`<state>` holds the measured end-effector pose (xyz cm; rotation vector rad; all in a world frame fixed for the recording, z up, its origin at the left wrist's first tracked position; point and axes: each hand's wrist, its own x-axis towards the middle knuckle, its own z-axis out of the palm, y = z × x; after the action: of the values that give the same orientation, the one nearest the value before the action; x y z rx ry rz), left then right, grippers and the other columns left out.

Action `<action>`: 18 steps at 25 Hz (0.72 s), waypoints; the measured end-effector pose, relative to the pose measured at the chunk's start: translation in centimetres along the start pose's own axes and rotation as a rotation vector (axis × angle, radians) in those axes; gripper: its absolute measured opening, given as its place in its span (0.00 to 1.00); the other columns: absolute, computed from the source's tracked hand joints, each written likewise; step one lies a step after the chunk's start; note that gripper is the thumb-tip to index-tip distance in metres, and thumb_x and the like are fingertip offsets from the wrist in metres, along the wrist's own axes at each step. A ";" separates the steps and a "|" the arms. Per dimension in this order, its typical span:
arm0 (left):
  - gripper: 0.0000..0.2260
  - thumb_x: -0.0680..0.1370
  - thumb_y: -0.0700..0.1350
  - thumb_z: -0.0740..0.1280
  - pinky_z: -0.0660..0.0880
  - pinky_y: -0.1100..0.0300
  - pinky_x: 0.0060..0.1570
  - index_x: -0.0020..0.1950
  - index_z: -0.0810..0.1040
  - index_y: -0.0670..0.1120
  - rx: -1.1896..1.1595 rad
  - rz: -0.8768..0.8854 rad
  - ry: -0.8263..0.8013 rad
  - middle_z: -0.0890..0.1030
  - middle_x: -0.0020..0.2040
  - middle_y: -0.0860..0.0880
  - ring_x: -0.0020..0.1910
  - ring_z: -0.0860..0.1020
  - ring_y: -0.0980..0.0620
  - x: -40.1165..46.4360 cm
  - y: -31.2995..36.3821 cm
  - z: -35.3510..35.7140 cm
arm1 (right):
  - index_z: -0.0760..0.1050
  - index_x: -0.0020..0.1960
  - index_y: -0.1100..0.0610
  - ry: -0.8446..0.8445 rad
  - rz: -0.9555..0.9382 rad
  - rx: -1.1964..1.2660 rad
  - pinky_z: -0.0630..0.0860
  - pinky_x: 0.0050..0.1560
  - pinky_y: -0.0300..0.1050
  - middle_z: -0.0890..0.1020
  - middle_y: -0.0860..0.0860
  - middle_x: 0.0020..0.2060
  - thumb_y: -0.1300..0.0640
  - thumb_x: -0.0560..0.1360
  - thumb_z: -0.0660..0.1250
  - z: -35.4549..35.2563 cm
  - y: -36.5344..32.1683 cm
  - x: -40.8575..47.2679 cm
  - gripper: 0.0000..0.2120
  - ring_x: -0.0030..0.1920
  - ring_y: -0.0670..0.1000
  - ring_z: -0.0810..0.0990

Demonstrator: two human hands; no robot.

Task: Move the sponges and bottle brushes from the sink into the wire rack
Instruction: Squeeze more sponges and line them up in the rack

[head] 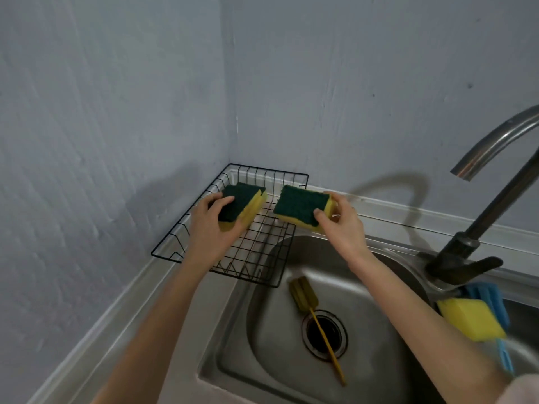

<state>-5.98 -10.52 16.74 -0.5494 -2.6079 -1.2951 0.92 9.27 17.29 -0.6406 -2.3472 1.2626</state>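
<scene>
I note two grey-blue walls (116, 112) meeting in a corner behind the work area. Below them, the stainless steel sink (271, 345) fills the lower centre, with its curved faucet (493, 182) rising at the right edge. The black wire rack (175, 228) sits in the corner, its near right portion overhanging the basin rim.

The left hand (213, 225) is over the rack, fingers curled and clamped on a stack of green-and-yellow sponges (242, 207); I see two green tops at its far end, though I cannot tell whether the stack rests on the wires or is held just above them. The right hand (341, 225) is just beside the rack's right edge, thumb on the green top and the other fingers at the far side of a single green-and-yellow sponge (302, 207), held above the basin's back rim and apart from the stack.

In the basin, a yellow-handled bottle brush (315, 319) lies across the drain opening (323, 333), its olive head pointing toward the rack. At the right rim, a plain yellow sponge (469, 319) lies on top of a blue bottle brush (495, 304), partly hidden by my right forearm.
</scene>
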 end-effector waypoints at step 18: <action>0.14 0.70 0.36 0.67 0.63 0.57 0.62 0.54 0.77 0.45 -0.065 -0.022 -0.099 0.68 0.64 0.44 0.63 0.61 0.52 -0.2 -10.7 -3.9 | 0.67 0.64 0.63 -0.327 0.432 0.127 0.77 0.58 0.56 0.77 0.57 0.50 0.54 0.74 0.65 15.9 -1.2 4.3 0.22 0.50 0.56 0.80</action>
<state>-10.09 -19.62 11.20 -0.6114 -2.6660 -1.3986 -11.44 0.50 10.74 -1.0028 -2.4341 1.8084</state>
